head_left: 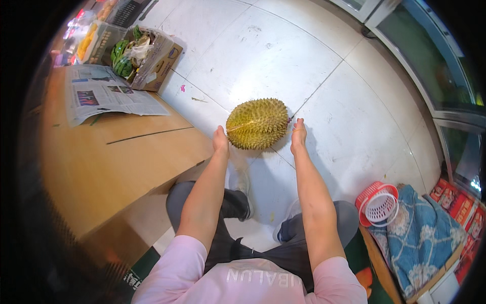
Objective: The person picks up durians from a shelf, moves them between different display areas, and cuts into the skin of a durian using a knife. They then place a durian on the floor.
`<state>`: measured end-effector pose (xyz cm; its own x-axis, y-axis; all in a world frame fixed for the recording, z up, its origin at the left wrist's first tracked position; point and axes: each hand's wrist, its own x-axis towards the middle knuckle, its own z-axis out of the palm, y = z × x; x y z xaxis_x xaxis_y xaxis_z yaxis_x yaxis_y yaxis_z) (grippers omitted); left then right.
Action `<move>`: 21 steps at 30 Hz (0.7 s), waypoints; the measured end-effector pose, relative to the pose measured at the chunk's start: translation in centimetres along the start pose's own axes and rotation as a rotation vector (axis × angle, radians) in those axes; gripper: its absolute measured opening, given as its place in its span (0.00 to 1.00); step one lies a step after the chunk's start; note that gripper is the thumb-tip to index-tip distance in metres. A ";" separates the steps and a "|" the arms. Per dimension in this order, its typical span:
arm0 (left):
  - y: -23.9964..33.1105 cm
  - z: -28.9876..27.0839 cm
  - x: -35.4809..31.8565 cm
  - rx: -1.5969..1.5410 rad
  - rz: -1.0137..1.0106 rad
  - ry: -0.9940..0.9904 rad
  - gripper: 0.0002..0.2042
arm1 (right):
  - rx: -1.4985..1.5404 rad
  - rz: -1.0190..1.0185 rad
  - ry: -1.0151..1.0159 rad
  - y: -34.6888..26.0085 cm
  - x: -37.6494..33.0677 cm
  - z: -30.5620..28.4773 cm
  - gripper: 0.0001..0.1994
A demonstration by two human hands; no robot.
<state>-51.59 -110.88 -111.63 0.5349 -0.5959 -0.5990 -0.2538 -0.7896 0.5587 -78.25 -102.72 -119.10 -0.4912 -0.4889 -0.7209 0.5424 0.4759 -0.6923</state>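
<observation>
A large yellow-green durian [258,124], covered in thick spikes, is held lengthwise between my two hands, in front of my knees and over the tiled floor. My left hand [220,140] presses against its left end. At the right end, by the short dark stem, my right hand [298,135] supports it with the palm turned inward. The undersides of the fingers are hidden, and any small gap at the right palm is hard to make out. A pale line runs along the husk on the durian's upper left side.
To my left stands a wooden table [136,162] with a newspaper [109,93] on it. Beyond is a cardboard box [159,63] of green produce. At right, red and white plastic baskets [377,202] rest by a blue patterned cloth [420,233]. Glass doors [430,61] stand far right.
</observation>
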 end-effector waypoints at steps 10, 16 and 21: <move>0.2 3.2 2.3 -0.371 -0.132 -0.288 0.29 | 0.363 0.177 -0.139 2.2 5.1 4.1 0.24; -0.5 2.5 1.9 -0.415 -0.132 -0.236 0.26 | 0.311 0.176 -0.128 -0.6 2.4 4.8 0.21; 2.0 1.0 -5.3 -0.293 -0.162 -0.274 0.26 | 0.342 0.088 -0.038 -6.6 -4.1 0.0 0.20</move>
<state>-55.80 -109.48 -107.91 0.3053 -0.5156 -0.8006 0.0769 -0.8246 0.5604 -79.83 -103.90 -111.57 -0.4108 -0.4866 -0.7711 0.7815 0.2477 -0.5726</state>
